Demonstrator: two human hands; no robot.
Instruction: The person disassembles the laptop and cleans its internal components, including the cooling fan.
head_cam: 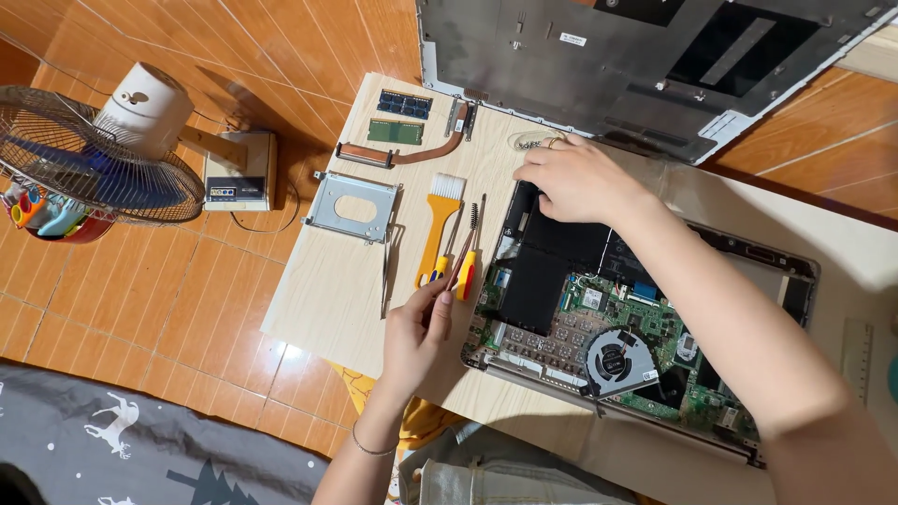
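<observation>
An opened laptop (pixel 645 346) lies on a light wooden board (pixel 327 281), its green circuit board, round fan (pixel 617 360) and black battery exposed. My right hand (pixel 575 178) rests on the laptop's far left corner, fingers curled down, holding nothing I can see. My left hand (pixel 416 332) pinches the handle end of a red-and-yellow screwdriver (pixel 468 257) lying beside the laptop. A yellow-handled brush (pixel 438 229) and thin tweezers (pixel 387 266) lie just left of it.
On the board lie a metal drive bracket (pixel 354 206), a copper heat pipe (pixel 412 150) and two memory sticks (pixel 400 117). The removed grey bottom cover (pixel 636 65) lies beyond. A floor fan (pixel 94 150) and small white box (pixel 238 173) stand left on orange tiles.
</observation>
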